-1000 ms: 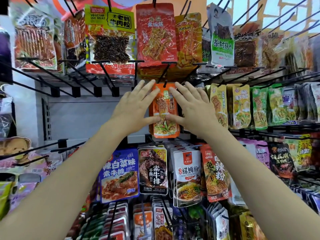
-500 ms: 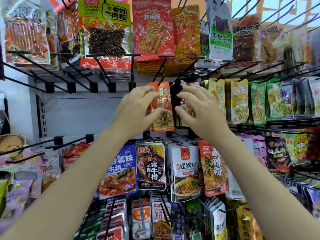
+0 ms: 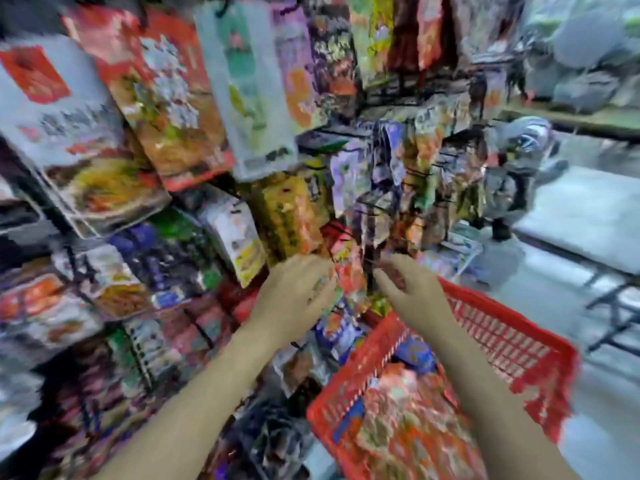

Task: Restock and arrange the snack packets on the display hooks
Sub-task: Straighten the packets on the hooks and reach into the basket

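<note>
Both hands at hook rack, just above red basket (image 3: 519, 344)

L hand (image 3: 294, 296) fingers seem curled on red-orange snack packet (image 3: 348, 271) hanging above basket's left rim; R hand (image 3: 412, 289) beside it, grip too blurred to tell. Pkt prob light, crinkly, slippery: pinch top edge by hang-hole.

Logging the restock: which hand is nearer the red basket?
Right. The right hand hangs over the red basket's rim; the left hand is off to its left, against the hanging packets.
</note>
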Motion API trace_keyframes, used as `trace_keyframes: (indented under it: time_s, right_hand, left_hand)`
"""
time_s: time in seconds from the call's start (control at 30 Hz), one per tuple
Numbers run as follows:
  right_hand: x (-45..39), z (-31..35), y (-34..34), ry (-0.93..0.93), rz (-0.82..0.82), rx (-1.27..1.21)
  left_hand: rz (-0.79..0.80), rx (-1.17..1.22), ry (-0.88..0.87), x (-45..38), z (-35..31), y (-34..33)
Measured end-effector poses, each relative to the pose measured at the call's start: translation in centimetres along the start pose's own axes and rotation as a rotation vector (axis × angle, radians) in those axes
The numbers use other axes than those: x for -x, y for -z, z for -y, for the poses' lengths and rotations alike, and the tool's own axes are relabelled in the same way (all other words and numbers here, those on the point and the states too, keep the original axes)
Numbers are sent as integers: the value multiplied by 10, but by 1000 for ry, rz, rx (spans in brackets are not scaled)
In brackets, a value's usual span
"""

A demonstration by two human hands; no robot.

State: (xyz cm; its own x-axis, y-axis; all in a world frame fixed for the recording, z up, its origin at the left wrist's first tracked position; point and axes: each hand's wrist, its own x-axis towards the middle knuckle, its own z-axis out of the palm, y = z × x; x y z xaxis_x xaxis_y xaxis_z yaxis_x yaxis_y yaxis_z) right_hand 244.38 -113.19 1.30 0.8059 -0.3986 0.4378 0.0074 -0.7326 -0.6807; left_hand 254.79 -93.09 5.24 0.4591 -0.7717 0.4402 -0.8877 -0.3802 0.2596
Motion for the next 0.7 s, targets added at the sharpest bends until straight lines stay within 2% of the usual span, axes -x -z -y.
trace_keyframes:
  time_s: [0.17, 0.3, 0.43, 0.7]
  right_hand:
    - [90, -116, -22, -406, 145, 54]
    - [136, -164, -41, -690, 280, 76]
    - [157, -192, -74, -877, 358, 48]
    - [166, -210, -128, -1051, 336, -110]
  left_hand:
    - [432, 132, 206, 46, 0, -136]
    - [639, 143, 287, 79, -4, -185]
    - [659, 115, 287, 89, -5, -199]
    - [690, 121, 237, 94, 1, -192]
